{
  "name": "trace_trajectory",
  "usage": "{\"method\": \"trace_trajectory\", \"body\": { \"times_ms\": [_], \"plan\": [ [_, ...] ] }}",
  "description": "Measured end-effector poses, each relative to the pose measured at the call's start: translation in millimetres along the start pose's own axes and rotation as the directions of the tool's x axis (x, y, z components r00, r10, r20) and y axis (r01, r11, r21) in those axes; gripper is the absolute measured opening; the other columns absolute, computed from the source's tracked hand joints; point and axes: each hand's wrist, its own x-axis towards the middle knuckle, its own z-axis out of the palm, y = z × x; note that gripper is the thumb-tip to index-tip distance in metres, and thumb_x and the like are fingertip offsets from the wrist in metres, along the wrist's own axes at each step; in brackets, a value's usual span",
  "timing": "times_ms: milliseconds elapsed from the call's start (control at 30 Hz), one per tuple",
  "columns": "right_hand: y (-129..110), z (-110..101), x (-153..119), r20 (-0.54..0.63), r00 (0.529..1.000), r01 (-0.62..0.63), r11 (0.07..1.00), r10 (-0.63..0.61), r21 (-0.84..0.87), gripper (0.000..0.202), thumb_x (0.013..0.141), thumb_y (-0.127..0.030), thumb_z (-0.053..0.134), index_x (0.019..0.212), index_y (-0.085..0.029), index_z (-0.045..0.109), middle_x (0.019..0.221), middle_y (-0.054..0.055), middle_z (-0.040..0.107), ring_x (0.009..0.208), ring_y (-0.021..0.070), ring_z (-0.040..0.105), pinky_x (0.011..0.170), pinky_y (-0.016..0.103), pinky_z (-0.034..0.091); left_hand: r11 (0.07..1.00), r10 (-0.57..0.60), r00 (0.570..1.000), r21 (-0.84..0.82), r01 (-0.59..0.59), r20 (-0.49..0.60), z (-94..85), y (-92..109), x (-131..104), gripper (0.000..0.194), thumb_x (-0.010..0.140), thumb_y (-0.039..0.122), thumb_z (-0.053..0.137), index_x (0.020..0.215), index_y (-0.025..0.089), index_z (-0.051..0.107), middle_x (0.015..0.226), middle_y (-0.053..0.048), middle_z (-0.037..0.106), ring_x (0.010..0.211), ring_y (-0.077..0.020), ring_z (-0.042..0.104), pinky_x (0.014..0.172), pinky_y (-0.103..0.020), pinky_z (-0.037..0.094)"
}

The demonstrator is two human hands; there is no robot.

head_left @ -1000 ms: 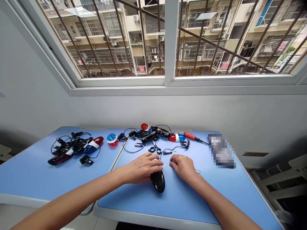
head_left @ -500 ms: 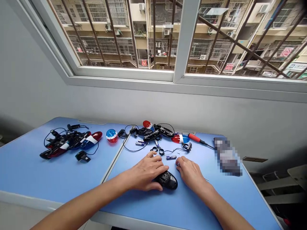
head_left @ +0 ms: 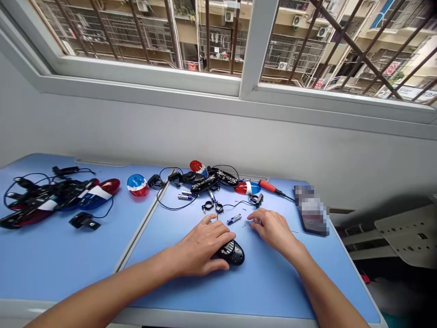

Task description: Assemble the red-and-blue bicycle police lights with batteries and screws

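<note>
My left hand (head_left: 200, 246) lies over a black oval casing (head_left: 233, 252) on the blue table (head_left: 266, 282) and holds it down. My right hand (head_left: 271, 228) rests to the right of it, fingertips on the table around a small metal part, close to a blue battery (head_left: 234, 219). Whether the fingers pinch the part I cannot tell. Behind both hands lies a heap of black casings with wires (head_left: 211, 180), a red-white-blue lens (head_left: 247, 187) and a red-handled screwdriver (head_left: 271, 187).
A second blue table (head_left: 51, 255) adjoins on the left, with more red-and-blue casings (head_left: 51, 198) and a round lens cap (head_left: 137, 185). A blurred dark object (head_left: 310, 209) lies at the right. A grey wall and barred window rise behind. A white chair (head_left: 406, 237) stands right.
The black casing has been turned under my left hand, from pointing toward me to lying sideways. My right hand has slid forward toward the battery. The view has dropped and shifted.
</note>
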Motion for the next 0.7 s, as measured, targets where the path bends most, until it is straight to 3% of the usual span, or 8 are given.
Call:
{"method": "trace_trajectory", "body": {
  "times_ms": [267,533,700],
  "plan": [
    [-8,21,8,-0.010,0.992,0.124,0.992,-0.124,-0.001,0.024,0.092,-0.016,0.050,0.096,-0.026,0.072,0.099,0.000,0.069,0.087,0.0151,0.063,0.066,0.024,0.036,0.997,-0.066,0.989,-0.054,0.060,-0.129,12.5,-3,-8,0.054,0.082,0.052,0.069,0.123,0.020,0.052,0.109,-0.009,0.067,0.100,-0.0262,0.060,0.102,-0.048,0.032],
    [-13,-3,-18,-0.055,0.945,0.326,0.920,-0.322,0.218,0.023,0.091,-0.011,0.050,0.089,-0.024,0.069,0.090,-0.001,0.070,0.080,0.0132,0.063,0.072,0.023,0.043,0.986,-0.164,0.967,-0.049,0.157,-0.195,13.1,-4,-8,0.054,0.080,0.053,0.072,0.119,0.020,0.055,0.106,-0.009,0.068,0.095,-0.0267,0.060,0.094,-0.045,0.036],
    [-23,-7,-26,0.050,0.942,0.321,0.936,-0.331,0.144,0.023,0.090,-0.011,0.054,0.089,-0.026,0.071,0.089,-0.002,0.072,0.078,0.0124,0.065,0.069,0.023,0.041,0.985,-0.172,0.965,-0.046,0.167,-0.198,13.6,-4,-8,0.052,0.081,0.054,0.070,0.118,0.019,0.055,0.104,-0.009,0.067,0.094,-0.0259,0.060,0.093,-0.044,0.035]
  ]
}}
